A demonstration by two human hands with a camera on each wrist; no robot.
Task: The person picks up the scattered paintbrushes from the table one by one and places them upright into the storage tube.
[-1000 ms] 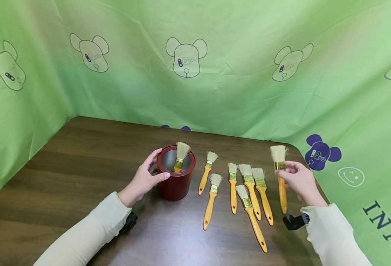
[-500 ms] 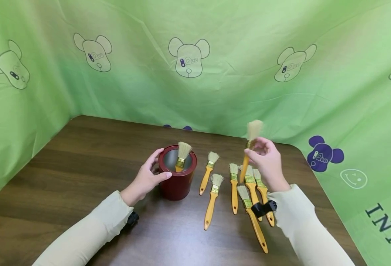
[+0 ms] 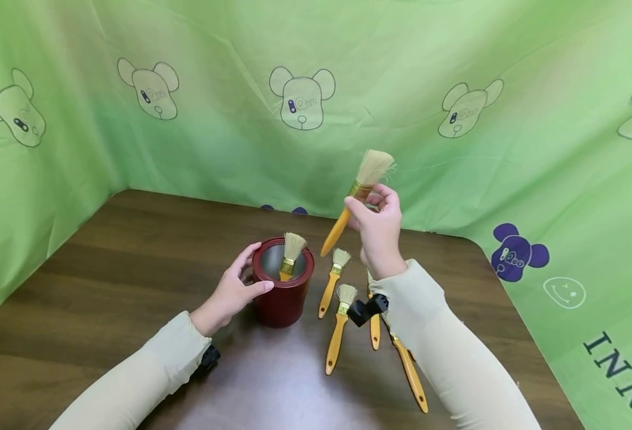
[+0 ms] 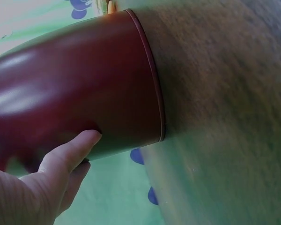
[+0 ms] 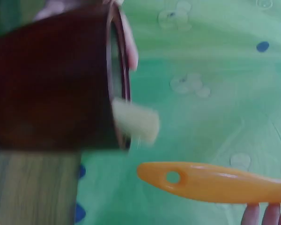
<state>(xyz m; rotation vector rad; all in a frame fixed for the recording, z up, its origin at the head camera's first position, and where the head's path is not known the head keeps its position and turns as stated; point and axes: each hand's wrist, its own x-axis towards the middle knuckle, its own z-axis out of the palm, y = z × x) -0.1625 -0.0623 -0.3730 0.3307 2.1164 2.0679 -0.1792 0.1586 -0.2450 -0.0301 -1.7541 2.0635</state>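
A dark red can (image 3: 282, 301) stands upright on the table, one paintbrush (image 3: 293, 251) inside it with bristles up. My left hand (image 3: 235, 291) holds the can's left side near the rim, the thumb across its front. Right of and above the can, my right hand (image 3: 379, 227) pinches another paintbrush (image 3: 337, 232) at its metal band. This brush tilts, bristles up and to the right, its orange handle end pointing down toward the can. In the right wrist view, the holed tip of the handle (image 5: 210, 182) is apart from the can (image 5: 56, 84).
Between can and right arm lie two paintbrushes, a farther brush (image 3: 333, 283) and a nearer brush (image 3: 337, 334). More brushes, among them one long-handled brush (image 3: 410, 373), are partly hidden under the right sleeve (image 3: 429, 334). A green printed cloth (image 3: 214, 119) hangs behind the wooden table (image 3: 149, 239).
My right hand has carried its paintbrush left and upward from the table's right side, tilting it on the way. The left hand stays on the can.
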